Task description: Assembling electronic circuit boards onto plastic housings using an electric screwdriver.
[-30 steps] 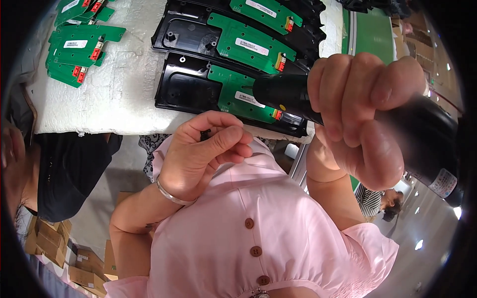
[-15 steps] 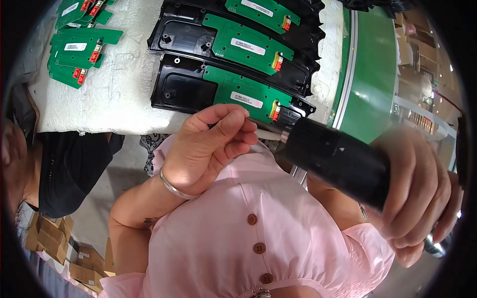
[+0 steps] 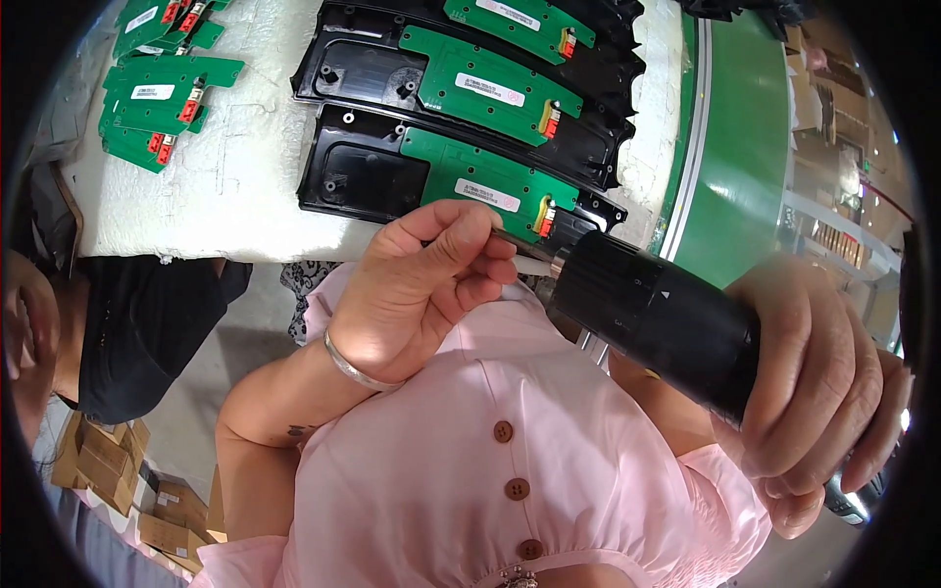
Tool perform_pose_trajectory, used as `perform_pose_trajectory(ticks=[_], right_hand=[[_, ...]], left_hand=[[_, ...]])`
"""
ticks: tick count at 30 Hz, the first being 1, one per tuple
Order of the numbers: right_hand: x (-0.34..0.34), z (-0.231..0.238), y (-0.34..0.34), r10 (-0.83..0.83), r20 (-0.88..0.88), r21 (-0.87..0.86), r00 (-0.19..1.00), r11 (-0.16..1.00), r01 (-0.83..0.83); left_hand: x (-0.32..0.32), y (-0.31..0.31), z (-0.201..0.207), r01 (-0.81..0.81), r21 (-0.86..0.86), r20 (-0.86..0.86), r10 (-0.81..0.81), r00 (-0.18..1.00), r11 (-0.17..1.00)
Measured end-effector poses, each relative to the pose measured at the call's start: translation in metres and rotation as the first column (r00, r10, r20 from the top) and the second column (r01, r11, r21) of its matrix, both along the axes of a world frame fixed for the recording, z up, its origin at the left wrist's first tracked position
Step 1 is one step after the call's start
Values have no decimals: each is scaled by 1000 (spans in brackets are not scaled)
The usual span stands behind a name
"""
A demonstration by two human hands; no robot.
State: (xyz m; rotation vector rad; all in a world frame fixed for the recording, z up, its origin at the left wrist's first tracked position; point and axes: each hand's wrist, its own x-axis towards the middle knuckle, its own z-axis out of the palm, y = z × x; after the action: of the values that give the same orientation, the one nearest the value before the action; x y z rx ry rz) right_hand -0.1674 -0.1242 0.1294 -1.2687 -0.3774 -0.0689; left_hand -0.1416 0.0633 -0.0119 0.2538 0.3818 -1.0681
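Observation:
My right hand is wrapped round a black electric screwdriver, which lies aslant with its nose toward the left. From its chuck a thin metal bit runs up to the fingertips of my left hand. Thumb and forefinger of that hand are pinched at the bit's tip; anything small between them is hidden. Just beyond my fingers lies the nearest black plastic housing, with a green circuit board set in it. The board carries a white label and a red-and-yellow connector.
More black housings with green boards line up behind the nearest one on white foam. Loose boards are stacked at the left. A green surface with a metal rail runs along the right. Another person in a black sleeve is at left.
The screwdriver has shifted slightly left, its bit tip now meeting the pinched fingers of my left hand. My left hand has moved slightly right; the housings and boards lie as before.

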Motion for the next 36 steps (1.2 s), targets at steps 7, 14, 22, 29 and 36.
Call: perform_pose_trajectory(ticks=[7,14,22,29,36], right_hand=[[24,-24,16,-99,190,-204,977,969,138],[43,-62,35,-137,475,-438,869,820,369],[49,-57,10,78,79,-267,994,962,-54],[47,-49,33,-84,110,-450,990,884,125],[63,-41,17,190,29,-421,981,893,-160]], left_hand=[[2,1,-15,11,-110,34,-7,999,994],[1,-5,8,165,49,-46,-163,986,985],[1,11,-2,243,143,166,-266,950,959],[3,6,-2,194,188,191,-230,954,963],[1,1,3,142,150,168,-166,972,979]])
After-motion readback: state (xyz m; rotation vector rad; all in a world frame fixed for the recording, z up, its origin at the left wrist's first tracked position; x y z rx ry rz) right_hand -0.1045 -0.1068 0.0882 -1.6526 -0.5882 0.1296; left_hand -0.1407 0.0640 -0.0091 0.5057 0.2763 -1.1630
